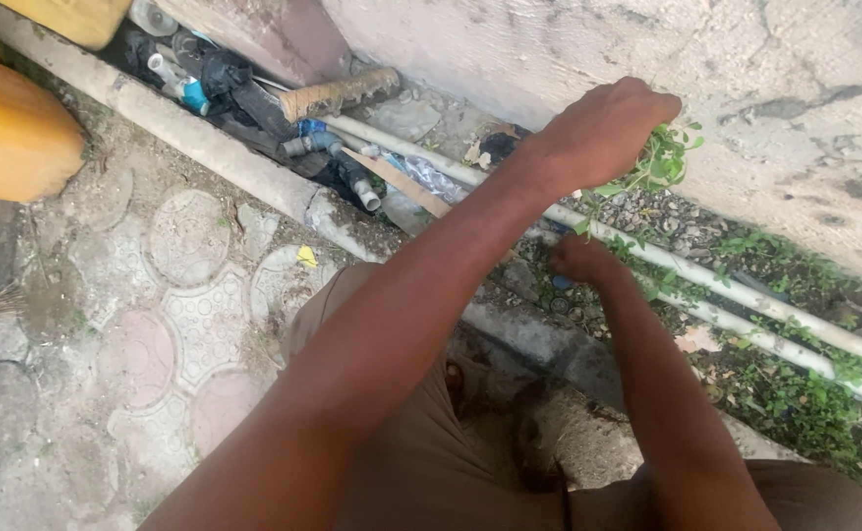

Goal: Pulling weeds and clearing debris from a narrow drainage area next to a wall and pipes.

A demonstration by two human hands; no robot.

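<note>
**Weeding the pipe channel: one clump in hand, most of the green still rooted**

Your left hand (603,128) is up against the plastered wall (549,49), its fingers closed around a small leafy weed (662,162) that sticks out to the right of your fist, just above the pale pipes (746,295). Your right hand (578,261) is lower, down in the channel beside the nearer pipe; its fingers curl toward the ground, but you cannot tell from here whether they grip anything.

Judging by how things lie, you are early to midway. The stretch of channel near your hands shows bare gravel and dry leaves, while to the right a thick run of green growth (795,403) covers the ground under and beside the pipes, rooted and untouched.

As for containers: a yellow plastic vessel (8,133) sits at the left edge and another yellow one (77,18) at the top; both are cropped and their contents are hidden. The far end of the channel itself holds a heap of pipe fittings (323,143), dark scraps and a crumpled clear bottle (431,177). No pile of pulled weeds is in view on the patterned paving (185,295).
</note>
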